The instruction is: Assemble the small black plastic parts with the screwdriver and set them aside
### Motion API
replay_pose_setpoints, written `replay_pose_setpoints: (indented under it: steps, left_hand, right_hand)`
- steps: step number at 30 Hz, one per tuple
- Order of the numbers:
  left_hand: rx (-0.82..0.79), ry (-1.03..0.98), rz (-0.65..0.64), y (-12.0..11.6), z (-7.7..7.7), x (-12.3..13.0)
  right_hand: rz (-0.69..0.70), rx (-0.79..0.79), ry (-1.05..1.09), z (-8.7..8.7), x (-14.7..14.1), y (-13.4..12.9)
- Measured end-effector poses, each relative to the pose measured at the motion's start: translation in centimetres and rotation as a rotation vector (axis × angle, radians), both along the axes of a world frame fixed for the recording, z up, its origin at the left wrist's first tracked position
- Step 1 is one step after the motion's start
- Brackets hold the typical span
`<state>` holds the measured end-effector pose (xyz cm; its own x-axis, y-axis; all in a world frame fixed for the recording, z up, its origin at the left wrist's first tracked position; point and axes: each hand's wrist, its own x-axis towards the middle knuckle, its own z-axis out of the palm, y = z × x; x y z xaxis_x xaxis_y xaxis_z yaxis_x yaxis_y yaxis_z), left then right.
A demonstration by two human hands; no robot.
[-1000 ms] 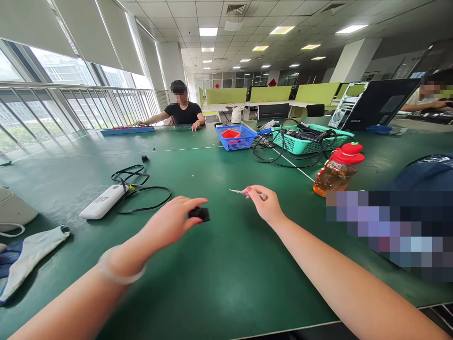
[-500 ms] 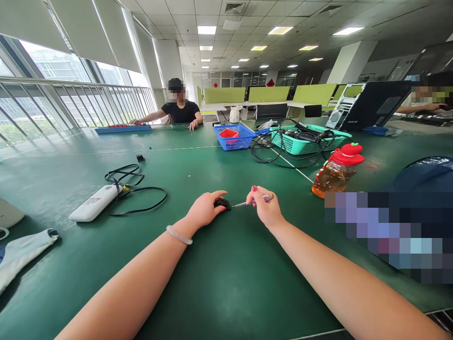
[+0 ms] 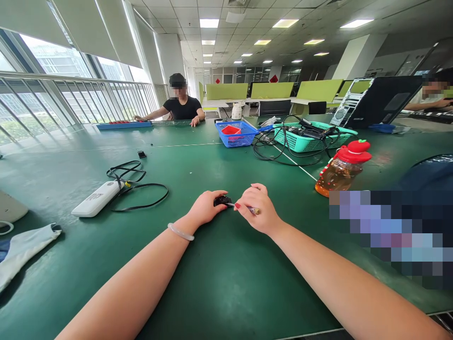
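Note:
On the green tabletop (image 3: 226,274), my left hand (image 3: 205,208) is closed around a small black part (image 3: 222,200), thumb in front and fingers behind; its exact kind is too small to tell. My right hand (image 3: 257,208) grips a screwdriver (image 3: 255,211) with a clear handle and a thin metal shaft. The shaft points left, and its tip meets the right side of the black part. Most of the handle is hidden by my fingers.
Left lie a white power strip (image 3: 97,199) with a black cord (image 3: 152,208) and a small black piece (image 3: 141,154). Beyond stand a blue basket (image 3: 237,139) and a green basket (image 3: 297,144) of cables. A red-lidded bottle (image 3: 339,177) is at right. Across the table sits a person (image 3: 184,108).
My right hand has moved left and turned, bringing the screwdriver tip from just short of the black part up against it. My left hand keeps its hold. The view has shifted slightly.

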<state>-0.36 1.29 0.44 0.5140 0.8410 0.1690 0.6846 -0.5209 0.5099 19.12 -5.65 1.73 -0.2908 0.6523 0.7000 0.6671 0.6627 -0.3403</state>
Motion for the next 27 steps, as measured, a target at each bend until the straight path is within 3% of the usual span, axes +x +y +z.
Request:
replay_pose_setpoints:
  steps: [11,21,27]
  left_hand:
    - [0.026,0.027,0.007,-0.1,0.0,-0.1]
    - [-0.007,-0.045,0.010,-0.1,0.0,-0.1]
    - [-0.045,-0.080,0.028,-0.2,0.2,0.1]
  right_hand:
    - [0.140,0.118,-0.410,0.6,-1.0,-0.7]
    - [0.053,0.130,-0.308,0.9,-0.2,-0.5]
    - [0.001,0.109,-0.181,0.3,0.1,0.0]
